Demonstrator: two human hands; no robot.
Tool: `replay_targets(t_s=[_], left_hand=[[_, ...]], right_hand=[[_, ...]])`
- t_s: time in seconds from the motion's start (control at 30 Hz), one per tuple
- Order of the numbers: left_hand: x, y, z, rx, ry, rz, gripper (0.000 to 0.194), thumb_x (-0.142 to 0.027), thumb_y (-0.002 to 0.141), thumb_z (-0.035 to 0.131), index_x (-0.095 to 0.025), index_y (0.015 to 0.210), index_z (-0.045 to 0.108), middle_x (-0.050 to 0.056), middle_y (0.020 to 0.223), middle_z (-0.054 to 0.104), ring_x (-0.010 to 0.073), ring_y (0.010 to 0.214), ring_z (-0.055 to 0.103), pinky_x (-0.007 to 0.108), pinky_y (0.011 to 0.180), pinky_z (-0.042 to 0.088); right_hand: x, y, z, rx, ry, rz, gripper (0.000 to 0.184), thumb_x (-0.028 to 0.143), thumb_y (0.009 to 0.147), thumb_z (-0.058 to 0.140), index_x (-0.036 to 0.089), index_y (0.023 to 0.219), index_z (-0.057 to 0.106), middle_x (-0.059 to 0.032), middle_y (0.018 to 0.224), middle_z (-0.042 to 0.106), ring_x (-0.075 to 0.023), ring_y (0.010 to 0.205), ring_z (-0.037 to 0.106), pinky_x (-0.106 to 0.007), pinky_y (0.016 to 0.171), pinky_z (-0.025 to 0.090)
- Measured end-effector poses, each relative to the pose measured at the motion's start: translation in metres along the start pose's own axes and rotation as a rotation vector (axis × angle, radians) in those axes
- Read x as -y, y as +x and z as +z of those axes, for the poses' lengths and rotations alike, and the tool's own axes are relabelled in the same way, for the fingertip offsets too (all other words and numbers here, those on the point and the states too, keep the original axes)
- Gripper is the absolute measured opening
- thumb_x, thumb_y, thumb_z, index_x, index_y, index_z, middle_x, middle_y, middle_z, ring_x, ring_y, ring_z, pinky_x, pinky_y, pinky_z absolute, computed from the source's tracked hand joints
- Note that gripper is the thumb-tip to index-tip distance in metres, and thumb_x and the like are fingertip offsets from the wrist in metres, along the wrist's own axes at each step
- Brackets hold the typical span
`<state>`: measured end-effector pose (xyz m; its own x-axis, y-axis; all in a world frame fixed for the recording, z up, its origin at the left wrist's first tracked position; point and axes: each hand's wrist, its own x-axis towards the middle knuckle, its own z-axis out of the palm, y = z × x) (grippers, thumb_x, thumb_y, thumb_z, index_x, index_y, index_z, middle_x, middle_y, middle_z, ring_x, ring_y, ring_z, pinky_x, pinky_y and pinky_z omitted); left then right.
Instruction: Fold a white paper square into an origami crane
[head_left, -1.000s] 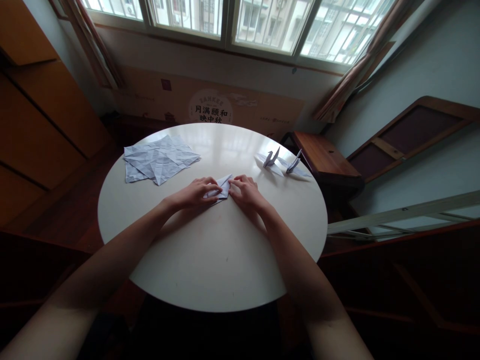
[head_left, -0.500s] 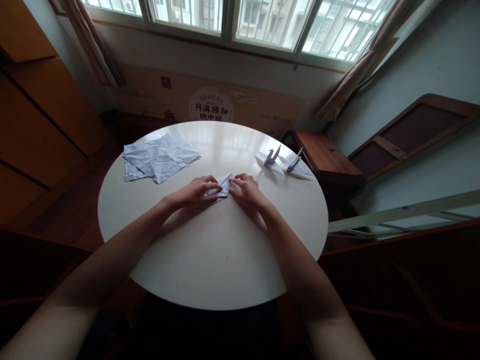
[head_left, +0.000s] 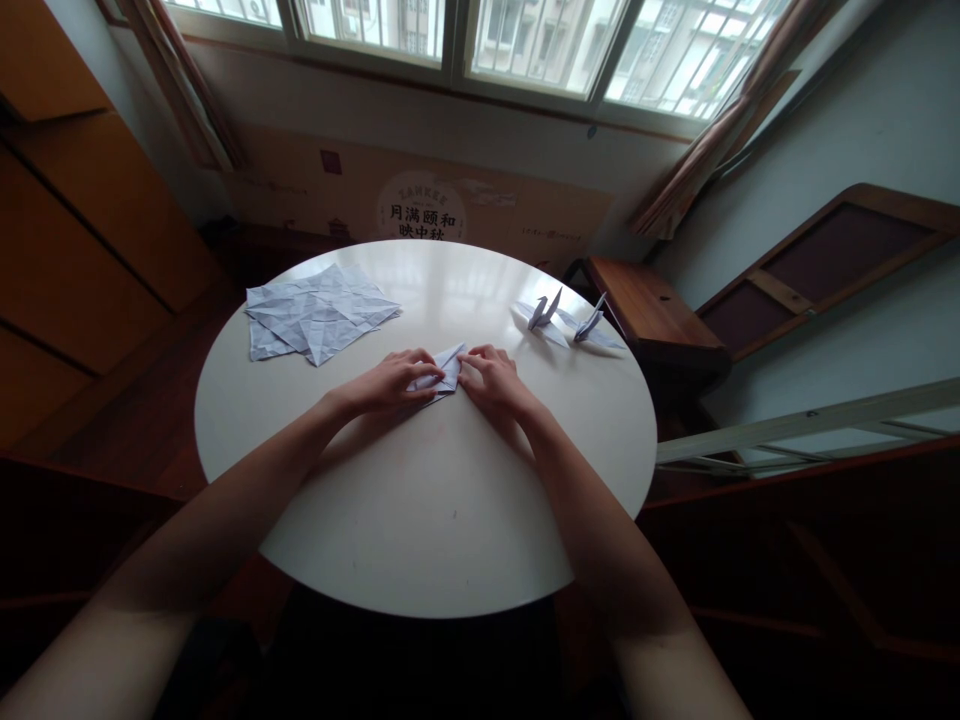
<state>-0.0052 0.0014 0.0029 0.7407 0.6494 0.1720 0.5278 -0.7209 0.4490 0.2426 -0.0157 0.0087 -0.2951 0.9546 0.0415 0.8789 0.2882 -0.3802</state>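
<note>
A small folded sheet of pale paper [head_left: 448, 372] lies near the middle of the white table [head_left: 420, 500]. My left hand [head_left: 401, 380] rests on its left part, fingers curled and closed on the paper. On the right edge of the paper, my right hand [head_left: 487, 375] pinches it between thumb and fingertips. Part of the folded paper is hidden under my left fingers. Two folded paper cranes, a left one [head_left: 541, 318] and a right one [head_left: 591, 325], stand to the right beyond my right hand.
Several creased paper sheets [head_left: 319, 310] lie overlapping at the table's left back. A wooden stool or low cabinet [head_left: 652, 305] stands behind the table's right edge. Orange-brown cabinets [head_left: 97, 220] are at the left, and a barred window [head_left: 450, 50] is ahead.
</note>
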Motion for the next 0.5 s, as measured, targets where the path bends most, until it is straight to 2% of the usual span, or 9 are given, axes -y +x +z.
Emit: replay_targets(t_s=[0.5], left_hand=[[0.0010, 0.0002, 0.0006, 0.000, -0.005, 0.002, 0.043, -0.053, 0.102, 0.056, -0.025, 0.132, 0.071, 0.012, 0.129, 0.063, 0.0313, 0.121, 0.062, 0.048, 0.113, 0.042]], right_hand=[[0.0005, -0.0006, -0.0011, 0.002, -0.002, -0.002, 0.048, 0.038, 0.100, 0.059, 0.024, 0.145, 0.065, -0.0133, 0.147, 0.057, -0.0328, 0.138, 0.046, -0.050, 0.119, 0.036]])
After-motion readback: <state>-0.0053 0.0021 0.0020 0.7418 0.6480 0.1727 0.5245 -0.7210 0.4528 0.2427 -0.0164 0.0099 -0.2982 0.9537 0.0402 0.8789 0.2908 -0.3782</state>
